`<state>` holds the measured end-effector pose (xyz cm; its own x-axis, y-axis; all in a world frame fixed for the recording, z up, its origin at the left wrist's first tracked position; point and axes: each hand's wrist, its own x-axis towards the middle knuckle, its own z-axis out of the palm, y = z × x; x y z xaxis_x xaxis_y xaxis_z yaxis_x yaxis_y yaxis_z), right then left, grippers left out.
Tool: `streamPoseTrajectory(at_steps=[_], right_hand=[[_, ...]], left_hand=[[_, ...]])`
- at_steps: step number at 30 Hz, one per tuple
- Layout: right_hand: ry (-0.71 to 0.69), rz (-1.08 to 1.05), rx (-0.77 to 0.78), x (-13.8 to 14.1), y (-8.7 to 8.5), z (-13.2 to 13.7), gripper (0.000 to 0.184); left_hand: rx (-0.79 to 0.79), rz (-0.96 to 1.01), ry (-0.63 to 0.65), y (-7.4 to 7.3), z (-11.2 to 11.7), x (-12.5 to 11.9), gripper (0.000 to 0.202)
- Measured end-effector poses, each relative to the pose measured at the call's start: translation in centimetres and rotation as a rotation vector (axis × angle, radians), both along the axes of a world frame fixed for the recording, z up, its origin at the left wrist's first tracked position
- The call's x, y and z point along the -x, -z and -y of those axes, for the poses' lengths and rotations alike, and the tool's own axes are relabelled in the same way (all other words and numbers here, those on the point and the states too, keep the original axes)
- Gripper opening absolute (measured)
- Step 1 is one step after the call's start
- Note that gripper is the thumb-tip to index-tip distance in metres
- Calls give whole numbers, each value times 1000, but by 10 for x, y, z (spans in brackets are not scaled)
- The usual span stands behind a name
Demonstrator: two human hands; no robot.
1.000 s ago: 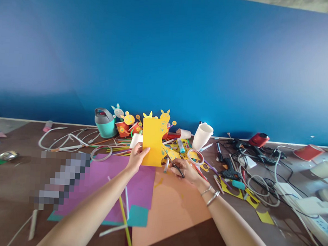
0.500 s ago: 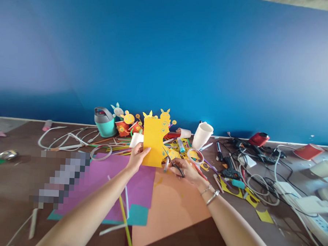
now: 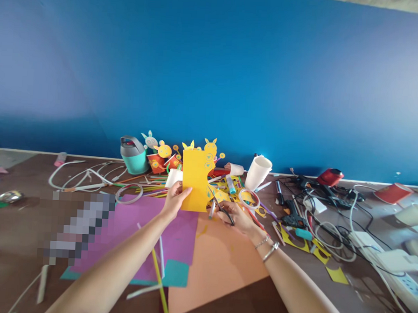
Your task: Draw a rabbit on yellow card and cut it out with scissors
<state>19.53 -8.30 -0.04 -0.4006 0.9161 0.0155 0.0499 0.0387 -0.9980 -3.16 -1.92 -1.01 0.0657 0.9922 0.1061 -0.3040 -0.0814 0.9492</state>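
My left hand [image 3: 174, 202] pinches the lower left edge of a yellow sheet of paper [image 3: 195, 181], thumb in front, and keeps it upright. Small circles with hearts are drawn near the sheet's upper right edge, which curves inward. In my right hand [image 3: 236, 216] is a pair of scissors [image 3: 223, 210], gripped by its dark handles. The blades point up and left at the sheet's lower right edge; I cannot tell whether they touch it. Beneath both hands lie a purple sheet [image 3: 138, 227] and an orange sheet [image 3: 220, 264].
A teal pot [image 3: 134, 161], red cups with yellow animal faces [image 3: 164, 150] and a white cup [image 3: 258, 173] stand along the blue wall. Glue guns [image 3: 293, 216], cables and a power strip [image 3: 392, 264] lie right. Straws [image 3: 157, 266] and a teal sheet [image 3: 176, 274] are in front.
The scissors' blades have shifted slightly and look a little further apart at the sheet's right edge. Both hands have stayed almost in place.
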Motion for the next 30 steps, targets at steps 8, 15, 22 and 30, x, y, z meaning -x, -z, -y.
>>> streamPoseTrajectory(at_steps=[8, 15, 22, 30], right_hand=[[-10, -8, 55, -3, 2, -1, 31], [-17, -6, 45, -2, -2, 0, 33], [-5, -33, 18, 0, -2, 1, 28], [46, -45, 45, 4, -7, 3, 29]], left_hand=[[-22, 5, -4, -3, 1, 0, 35], [-12, 3, 18, -4, 3, 0, 34], [-22, -4, 14, -3, 2, -1, 35], [-27, -18, 10, -3, 3, -2, 36]])
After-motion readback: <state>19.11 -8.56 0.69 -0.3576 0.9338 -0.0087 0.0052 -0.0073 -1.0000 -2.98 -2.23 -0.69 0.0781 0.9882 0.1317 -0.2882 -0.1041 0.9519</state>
